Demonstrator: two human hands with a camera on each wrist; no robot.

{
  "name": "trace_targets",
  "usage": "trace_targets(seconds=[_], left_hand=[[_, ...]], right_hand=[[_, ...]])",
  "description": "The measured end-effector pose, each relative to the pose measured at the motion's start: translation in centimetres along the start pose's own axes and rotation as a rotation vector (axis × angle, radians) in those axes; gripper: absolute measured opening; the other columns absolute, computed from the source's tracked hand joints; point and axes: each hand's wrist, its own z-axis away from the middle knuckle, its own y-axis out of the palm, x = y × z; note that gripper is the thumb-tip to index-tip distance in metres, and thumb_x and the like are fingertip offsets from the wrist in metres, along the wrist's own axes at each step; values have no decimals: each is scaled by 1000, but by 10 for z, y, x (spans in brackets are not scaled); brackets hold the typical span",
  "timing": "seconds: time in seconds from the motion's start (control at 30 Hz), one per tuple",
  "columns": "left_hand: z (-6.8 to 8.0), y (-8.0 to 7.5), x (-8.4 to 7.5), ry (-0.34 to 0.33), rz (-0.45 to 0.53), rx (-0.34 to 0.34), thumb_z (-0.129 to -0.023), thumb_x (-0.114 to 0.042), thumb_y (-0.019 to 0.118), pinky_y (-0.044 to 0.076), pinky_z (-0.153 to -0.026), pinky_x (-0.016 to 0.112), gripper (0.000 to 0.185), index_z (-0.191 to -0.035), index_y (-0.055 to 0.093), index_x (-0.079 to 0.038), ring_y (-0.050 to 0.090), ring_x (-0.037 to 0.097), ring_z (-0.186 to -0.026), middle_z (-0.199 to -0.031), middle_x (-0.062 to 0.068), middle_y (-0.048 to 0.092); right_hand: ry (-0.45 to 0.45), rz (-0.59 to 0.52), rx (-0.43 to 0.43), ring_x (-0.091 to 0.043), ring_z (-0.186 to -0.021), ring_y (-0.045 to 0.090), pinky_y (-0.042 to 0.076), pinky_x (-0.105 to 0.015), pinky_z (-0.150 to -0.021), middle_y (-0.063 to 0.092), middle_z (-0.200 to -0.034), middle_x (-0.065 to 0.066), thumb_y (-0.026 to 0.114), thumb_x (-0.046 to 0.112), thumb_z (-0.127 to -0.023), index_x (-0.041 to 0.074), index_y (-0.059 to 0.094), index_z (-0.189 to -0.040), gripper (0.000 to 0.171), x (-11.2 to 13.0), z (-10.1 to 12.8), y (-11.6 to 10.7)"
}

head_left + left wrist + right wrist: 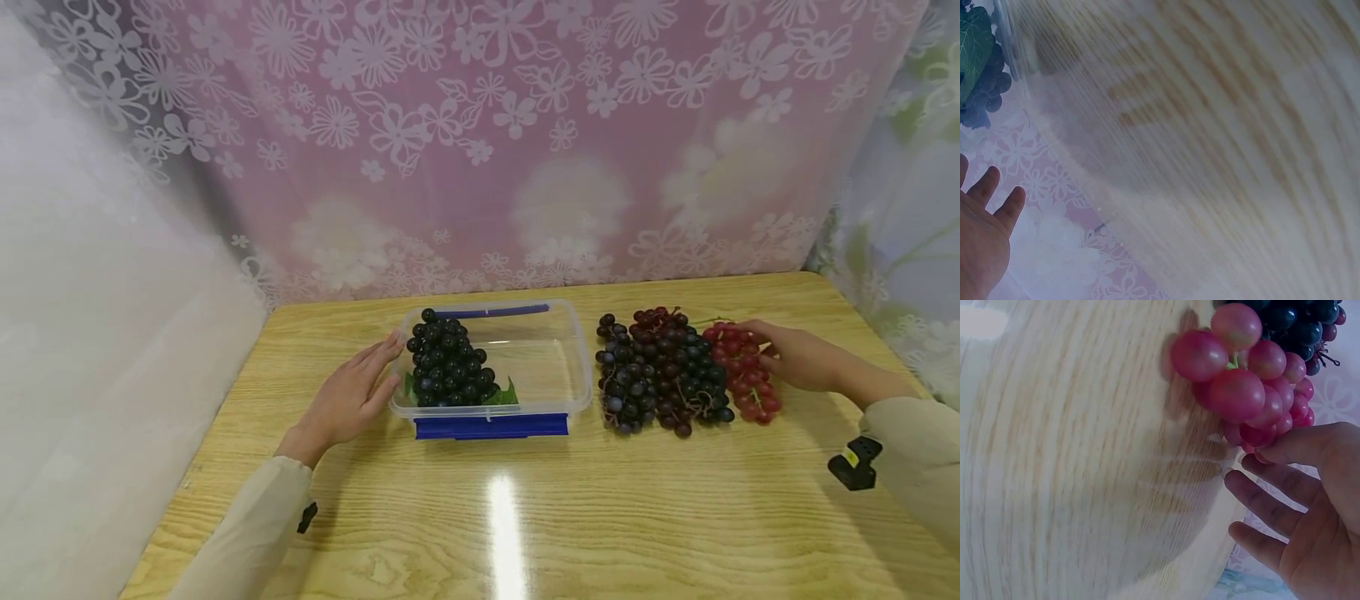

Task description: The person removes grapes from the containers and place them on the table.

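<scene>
A clear plastic box [540,367] with blue side clips stands on the table, with a bunch of black grapes [450,362] and green leaves inside at its left. My left hand [348,400] rests against the box's left wall, fingers extended. To the right of the box lie dark blue grapes [626,379], dark red grapes [663,358], black grapes [701,375] and bright red grapes [742,371] in a row. My right hand [798,354] pinches the far end of the red bunch between thumb and index finger; in the right wrist view its other fingers are spread.
The wooden table [637,517] ends at a pink flowered curtain [480,167] behind. A white sheet [112,292] hangs at the left, and a flowered cloth [907,233] at the right. Glare streaks the table's front middle.
</scene>
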Motion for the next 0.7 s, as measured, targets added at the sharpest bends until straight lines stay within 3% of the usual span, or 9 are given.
trace_targets(seconds=[0.27,0.43,0.7], left_hand=[[0,0,0,6,-7,1,-103,-34,40,28,-107,52,53,-151,31,-12,28,27,-138,-156,1,23],[1,0,0,3,-5,0,-103,-32,42,28,-107,52,53,-150,33,-10,28,28,-138,-156,1,23],[0,1,1,-2,-4,-1,-103,-33,41,28,-108,52,53,-151,32,-12,27,26,-139,-156,-1,22]], right_hand=[[36,-37,19,-49,-104,55,51,-52,-74,43,-128,-41,47,-1,-95,-13,31,-140,48,2,4,-3],[24,-80,10,-54,-107,51,48,-57,-80,39,-132,-40,48,4,-99,-8,26,-144,52,3,7,-5],[33,27,-57,-58,-118,36,35,-67,-90,28,-139,-41,51,12,-100,-10,25,-145,56,10,6,-14]])
